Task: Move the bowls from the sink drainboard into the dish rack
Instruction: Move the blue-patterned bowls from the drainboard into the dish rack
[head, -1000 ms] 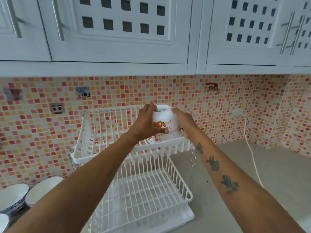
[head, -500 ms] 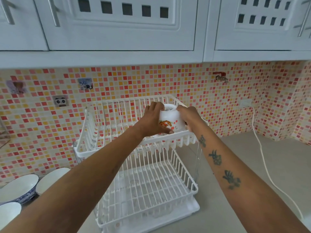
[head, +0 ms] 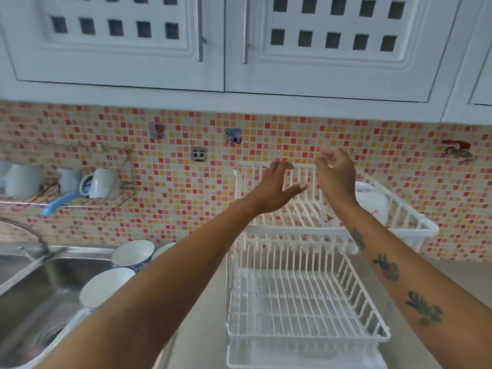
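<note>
A white two-tier wire dish rack [head: 306, 294] stands on the counter. A white bowl with an orange print [head: 371, 201] rests upside down in the top tier at the right, partly hidden by my right forearm. My left hand [head: 277, 187] hovers open above the top tier, fingers spread. My right hand [head: 334, 173] is just beside it, fingers loosely curled, holding nothing. By the sink at the left stand a white bowl with a blue pattern [head: 133, 254], another white bowl [head: 106, 287] in front of it, and a third bowl [head: 162, 250] mostly hidden behind my left arm.
A steel sink [head: 34, 296] with a tap lies at the lower left. Mugs [head: 99, 182] sit on a wall shelf above it. White cabinets [head: 213, 49] hang overhead. A red wall tap [head: 458, 150] sticks out at the right.
Both hands have let go of the orange-print bowl, which now sits in the rack's top tier. The hands have lifted and the view has swung left, showing the sink.
</note>
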Motion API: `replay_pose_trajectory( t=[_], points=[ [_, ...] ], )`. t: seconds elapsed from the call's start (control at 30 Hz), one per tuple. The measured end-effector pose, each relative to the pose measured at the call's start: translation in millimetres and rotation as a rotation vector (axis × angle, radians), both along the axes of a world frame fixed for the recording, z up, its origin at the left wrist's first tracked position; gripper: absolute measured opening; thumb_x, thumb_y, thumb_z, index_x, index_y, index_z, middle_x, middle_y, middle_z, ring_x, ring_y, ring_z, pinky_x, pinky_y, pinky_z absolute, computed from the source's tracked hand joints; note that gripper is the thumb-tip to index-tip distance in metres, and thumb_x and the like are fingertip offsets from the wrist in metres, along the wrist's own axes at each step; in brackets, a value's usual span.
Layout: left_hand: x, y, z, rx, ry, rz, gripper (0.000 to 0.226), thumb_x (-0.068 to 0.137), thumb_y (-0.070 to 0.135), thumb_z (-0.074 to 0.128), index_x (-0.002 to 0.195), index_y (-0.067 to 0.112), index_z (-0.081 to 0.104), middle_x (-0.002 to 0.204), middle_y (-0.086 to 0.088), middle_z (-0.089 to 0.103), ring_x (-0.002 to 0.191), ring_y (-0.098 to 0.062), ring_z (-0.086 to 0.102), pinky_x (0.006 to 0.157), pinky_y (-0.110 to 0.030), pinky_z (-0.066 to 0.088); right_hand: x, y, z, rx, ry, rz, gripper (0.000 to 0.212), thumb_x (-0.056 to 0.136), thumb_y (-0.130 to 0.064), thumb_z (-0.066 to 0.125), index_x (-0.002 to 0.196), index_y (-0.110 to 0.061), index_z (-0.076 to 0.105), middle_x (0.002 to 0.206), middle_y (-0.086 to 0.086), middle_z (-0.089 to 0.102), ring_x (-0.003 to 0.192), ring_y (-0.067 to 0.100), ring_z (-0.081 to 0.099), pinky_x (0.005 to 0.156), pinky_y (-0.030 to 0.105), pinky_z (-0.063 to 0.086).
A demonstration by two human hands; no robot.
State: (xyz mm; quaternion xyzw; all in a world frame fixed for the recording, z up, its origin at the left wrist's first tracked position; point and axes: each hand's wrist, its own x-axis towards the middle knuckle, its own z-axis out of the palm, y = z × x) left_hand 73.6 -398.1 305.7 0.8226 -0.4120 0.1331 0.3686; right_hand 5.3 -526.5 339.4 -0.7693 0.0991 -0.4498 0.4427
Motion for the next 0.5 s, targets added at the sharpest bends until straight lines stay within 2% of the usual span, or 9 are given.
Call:
replay_pose_trajectory(
  t=[0.07,0.17,0.4,0.5],
  points=[
    [9.0,36.3,0.9,-0.06,0.013,0.08,0.056,0.096,0.043,0.052,0.139,0.01,0.039,0.142,-0.009,0.038,0.132,-0.026,0.038,0.109,-0.038,0.035,16.0,44.0,2.4,-0.011,-0.024,0.108,0.03,0.094,-0.017,0.05,0.121,-0.009,0.06,0.125,0.007,0.061,0.112,0.017,0.058,0.086,0.023,0.042],
    [20.5,97.0,-3.1,-0.122,0.032,0.212,0.052,0.097,0.042,0.049,0.137,0.008,0.043,0.141,-0.01,0.041,0.129,-0.025,0.042,0.107,-0.035,0.037,39.2,110.2,-0.8,0.016,-0.028,0.281,0.029,0.093,-0.017,0.05,0.12,-0.011,0.061,0.124,0.005,0.062,0.112,0.016,0.06,0.089,0.027,0.05],
    [38.9,255.9,-36.0,-0.186,0.153,0.555,0.049,0.099,0.043,0.044,0.131,0.007,0.049,0.137,-0.011,0.048,0.123,-0.025,0.049,0.099,-0.032,0.039,87.8,253.4,-25.3,0.015,0.071,0.578,0.028,0.094,-0.018,0.05,0.119,-0.01,0.061,0.122,0.005,0.063,0.11,0.016,0.06,0.093,0.027,0.05],
    [51.0,321.7,-55.8,-0.225,0.251,0.704,0.049,0.099,0.044,0.042,0.124,0.004,0.054,0.127,-0.015,0.055,0.116,-0.029,0.053,0.095,-0.036,0.042,112.0,302.0,-45.2,0.018,0.181,0.679,0.029,0.093,-0.02,0.05,0.118,-0.012,0.061,0.122,0.005,0.062,0.101,0.017,0.059,0.083,0.029,0.049]
  ],
)
